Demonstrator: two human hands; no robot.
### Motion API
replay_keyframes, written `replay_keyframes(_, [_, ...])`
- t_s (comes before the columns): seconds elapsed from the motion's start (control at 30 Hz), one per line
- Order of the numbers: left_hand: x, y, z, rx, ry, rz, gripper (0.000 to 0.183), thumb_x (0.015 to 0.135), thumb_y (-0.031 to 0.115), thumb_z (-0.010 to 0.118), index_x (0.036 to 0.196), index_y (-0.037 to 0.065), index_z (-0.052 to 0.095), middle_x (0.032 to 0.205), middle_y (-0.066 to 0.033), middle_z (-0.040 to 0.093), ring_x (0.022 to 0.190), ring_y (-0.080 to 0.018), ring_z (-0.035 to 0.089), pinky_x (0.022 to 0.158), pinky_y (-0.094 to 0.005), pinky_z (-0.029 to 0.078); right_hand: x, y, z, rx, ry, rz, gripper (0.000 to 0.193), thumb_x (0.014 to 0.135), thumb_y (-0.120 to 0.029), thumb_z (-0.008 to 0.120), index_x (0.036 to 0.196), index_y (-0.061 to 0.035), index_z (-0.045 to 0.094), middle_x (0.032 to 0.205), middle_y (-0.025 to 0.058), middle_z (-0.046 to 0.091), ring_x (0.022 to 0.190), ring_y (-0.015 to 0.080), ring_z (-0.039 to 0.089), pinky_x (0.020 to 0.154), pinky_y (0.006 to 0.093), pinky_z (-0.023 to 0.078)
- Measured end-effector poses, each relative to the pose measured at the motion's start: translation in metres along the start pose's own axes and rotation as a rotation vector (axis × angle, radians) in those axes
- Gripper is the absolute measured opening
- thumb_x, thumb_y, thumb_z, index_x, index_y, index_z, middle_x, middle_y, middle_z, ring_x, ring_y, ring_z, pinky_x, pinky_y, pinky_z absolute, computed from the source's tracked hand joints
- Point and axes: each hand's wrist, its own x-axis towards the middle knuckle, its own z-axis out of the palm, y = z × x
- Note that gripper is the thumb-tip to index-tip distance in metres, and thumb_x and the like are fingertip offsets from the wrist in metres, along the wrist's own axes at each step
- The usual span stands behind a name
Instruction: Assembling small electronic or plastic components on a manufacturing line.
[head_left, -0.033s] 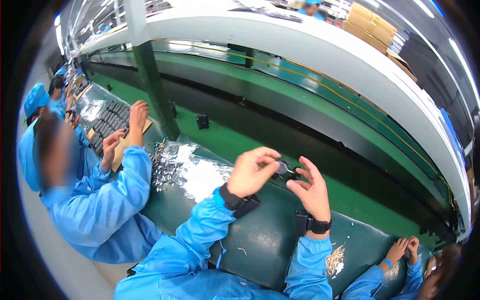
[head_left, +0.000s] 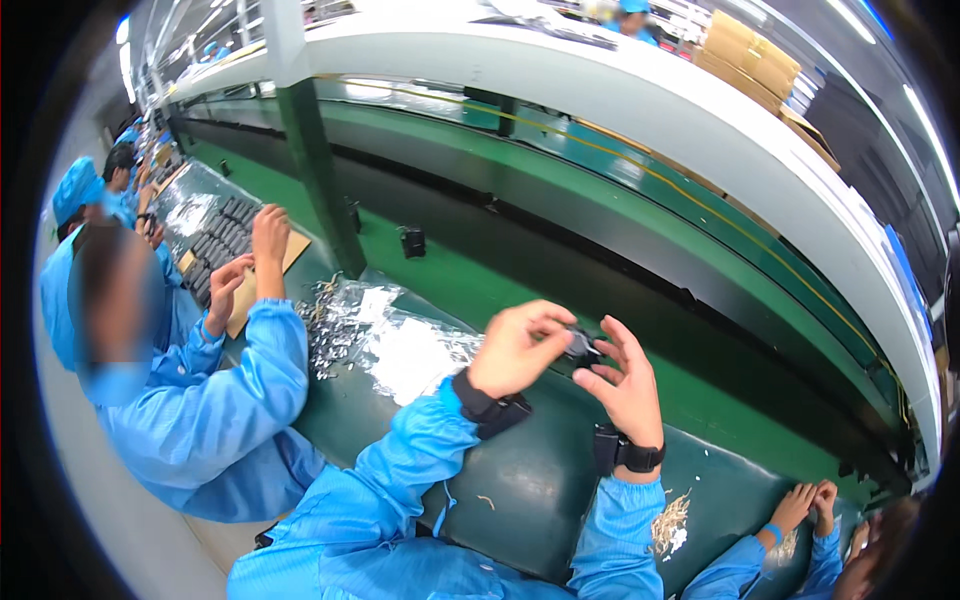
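A small black device with a greyish face (head_left: 582,347) is raised over the far edge of the green work surface (head_left: 520,500). My left hand (head_left: 520,350) pinches its left side between thumb and fingers. On the opposite side, my right hand (head_left: 628,385) curls its thumb and fingertips around the device's right edge. The fingers cover part of it, so its exact kind cannot be made out. Black bands with small boxes circle both my wrists, over blue sleeves.
Clear plastic bags (head_left: 415,345) and a pile of small dark parts (head_left: 335,330) lie to the left. Beyond sits a co-worker (head_left: 200,400) near rows of black pieces (head_left: 222,240). Pale strips (head_left: 670,525) lie right, near another person's hands (head_left: 805,505). A black item (head_left: 412,242) rests on the green conveyor.
The device has turned a little between my fingers, and its pale face shows less. My left hand has shifted slightly right and down. The whole view has moved a little.
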Motion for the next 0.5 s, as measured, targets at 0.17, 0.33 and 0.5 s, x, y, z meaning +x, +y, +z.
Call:
replay_keyframes(0.17, [-0.006, -0.02, 0.033, -0.267, -0.188, -0.14, 0.026, 0.097, 0.004, 0.068, 0.122, -0.001, 0.063, 0.103, -0.0065, 0.074, 0.096, -0.0113, 0.067, 0.085, -0.029, 0.055, -0.003, 0.003, -0.01, -0.032, 0.006, -0.008, 0.072, 0.077, -0.005, 0.085, 0.141, -0.0035, 0.054, 0.13, 0.0149, 0.064, 0.115, 0.0221, 0.064, 0.093, 0.0374, 0.056])
replay_keyframes(0.33, [-0.012, -0.016, 0.039, -0.198, -0.138, -0.091, 0.026, 0.097, 0.006, 0.068, 0.122, 0.0, 0.064, 0.116, -0.008, 0.071, 0.104, -0.0141, 0.067, 0.091, -0.0304, 0.055, -0.012, 0.004, -0.037, -0.202, 0.186, -0.003, 0.055, 0.078, -0.006, 0.083, 0.127, -0.0015, 0.06, 0.102, 0.0079, 0.068, 0.096, 0.0169, 0.066, 0.088, 0.0337, 0.055])
replay_keyframes(0.5, [-0.007, 0.014, 0.024, -0.361, -0.182, -0.069, 0.024, 0.098, 0.007, 0.067, 0.121, 0.001, 0.065, 0.113, -0.0097, 0.071, 0.104, -0.0167, 0.068, 0.089, -0.0313, 0.056, -0.02, 0.035, -0.095, -0.469, 0.452, 0.13, 0.052, 0.077, -0.014, 0.083, 0.123, -0.0028, 0.061, 0.097, 0.011, 0.068, 0.091, 0.0217, 0.066, 0.082, 0.0358, 0.053])
